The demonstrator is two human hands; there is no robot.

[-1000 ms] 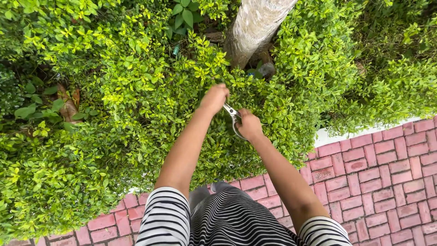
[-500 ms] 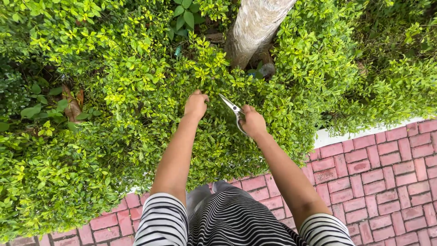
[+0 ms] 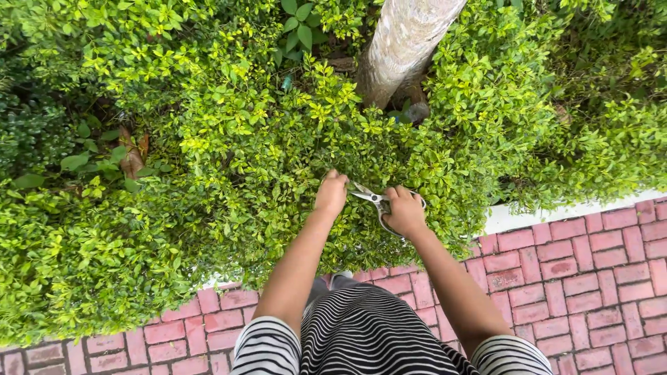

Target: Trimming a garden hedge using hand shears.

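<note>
Nearest, a black-and-white striped top [image 3: 375, 333] at the bottom edge, over red brick paving [image 3: 590, 278] with a white kerb [image 3: 542, 217] along the hedge's near edge. From the sleeves, two bare arms stretched forward into the leaves. Right hand [image 3: 405, 210] wrapped around the handles of metal scissors [image 3: 372, 199], fingers curled through and over the loops, handles drawn fairly close; blades pointing left toward the other hand, only slightly parted as far as can be told. Left hand [image 3: 331, 192] closed on a tuft of hedge [image 3: 229, 160] twigs just beside the blade tips, fingers bunched tight, leaves hiding exactly what is pinched. Beyond, dense yellow-green foliage across the whole width, darker broad leaves at the left edge. Farthest, a pale tree trunk [image 3: 406, 42] rising at the top, right of centre.

Likely risk: blade tips almost touching the left fingers, so a nick if the cut closes too near. Also possible: twigs slipping from the pinch, or a ragged cut through a thick stem.
</note>
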